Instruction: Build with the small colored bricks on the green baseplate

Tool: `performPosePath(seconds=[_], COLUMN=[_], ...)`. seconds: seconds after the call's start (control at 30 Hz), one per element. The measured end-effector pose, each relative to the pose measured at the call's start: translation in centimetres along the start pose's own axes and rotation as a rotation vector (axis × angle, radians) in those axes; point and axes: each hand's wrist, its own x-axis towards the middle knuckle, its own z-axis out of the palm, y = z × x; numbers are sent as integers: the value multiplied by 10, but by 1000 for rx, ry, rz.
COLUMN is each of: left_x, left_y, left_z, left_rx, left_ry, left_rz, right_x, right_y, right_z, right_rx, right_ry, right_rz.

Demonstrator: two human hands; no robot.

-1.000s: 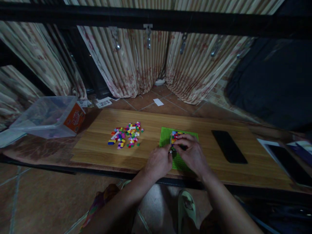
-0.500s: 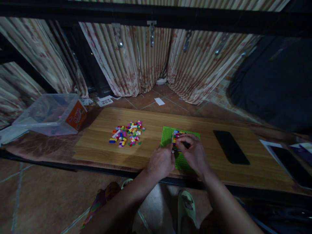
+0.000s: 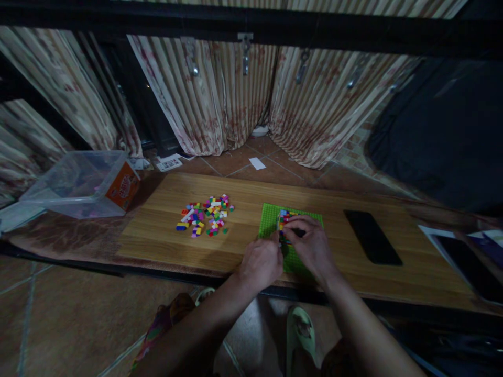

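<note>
A block of colourful toy bricks (image 3: 285,215) sits on a green studded baseplate (image 3: 270,213) on the wooden board. My left hand (image 3: 261,262) is closed at the block's near left edge, its thumb and index finger pressed together there. From the right, my right hand (image 3: 312,243) bends over the same bricks with thumb and fingers pinched. Whatever lies between the fingertips of either hand is too small or hidden to make out. Both hands cover the near and right parts of the block.
Loose toy bricks (image 3: 216,212) lie in a heap left of the baseplate on the wooden board (image 3: 157,241). A clear plastic box (image 3: 74,183) with an orange label stands at far left. A black phone-like slab (image 3: 372,236) lies right of the baseplate, and another dark slab (image 3: 469,267) lies beyond.
Both hands stay at the brick block. My right fingertips have shifted very slightly left, and my left hand has barely moved.
</note>
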Motion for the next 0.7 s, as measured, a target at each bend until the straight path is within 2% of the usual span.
performPosePath(seconds=[0.5,0.7], left_x=[4,7], left_y=[-4,-17], left_z=[1,-6], left_rx=[-24,-355], left_ry=[-1,11], left_rz=[34,-28], right_x=[-1,-2], right_y=[-1,1], right_z=[2,-4], right_rx=[-50,20], right_ry=[1,-28], right_rz=[-40,-50])
